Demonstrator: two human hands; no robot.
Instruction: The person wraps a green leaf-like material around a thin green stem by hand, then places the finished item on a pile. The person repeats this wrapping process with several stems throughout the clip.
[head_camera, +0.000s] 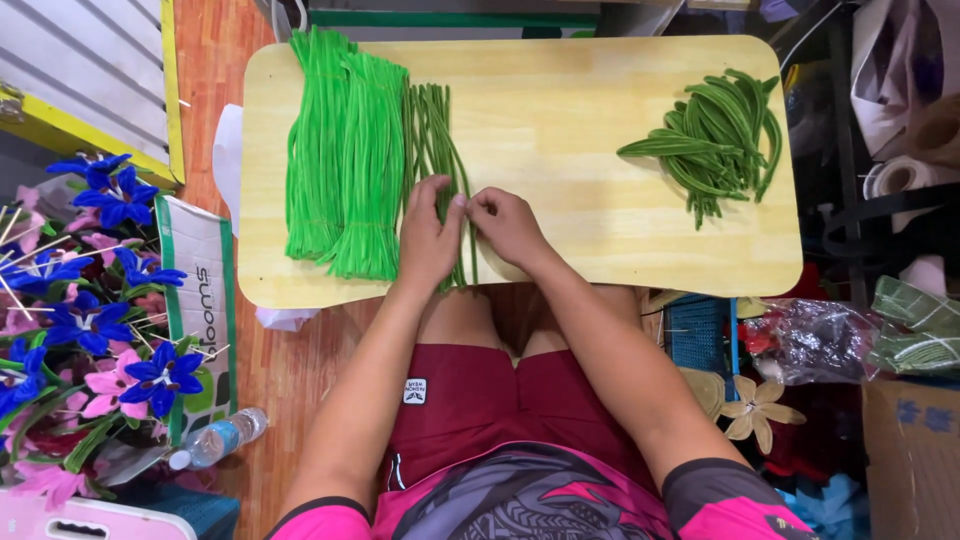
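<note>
Wooden and low, the table sits across the person's knees on a red-brown floor, seen from straight above. On its left part lie two bundles of bright green stems, laid lengthwise; just beside them, toward the middle, runs a thinner row of dark green stems. Well apart, at the right end, lies a loose heap of bent dark stems.

Left of the table a bag stands open, packed with blue and pink paper flowers; their stalks are hidden inside it. A plastic bottle lies on the floor by the bag. On the right, a clear plastic bag holds something red and green that is hard to make out, and a pale paper flower lies near a blue crate, which is mostly covered by the right arm. The far right is dark clutter, cut off by the frame edge.

Both hands rest on the dark green stems near the table's front edge. The left hand lies flat over them, fingers together and pointing away, covering the stems beneath. The right hand is curled narrow, thumb and fingertips pinched on a stem just beside the left fingertips; how many stems it grips cannot be told.
</note>
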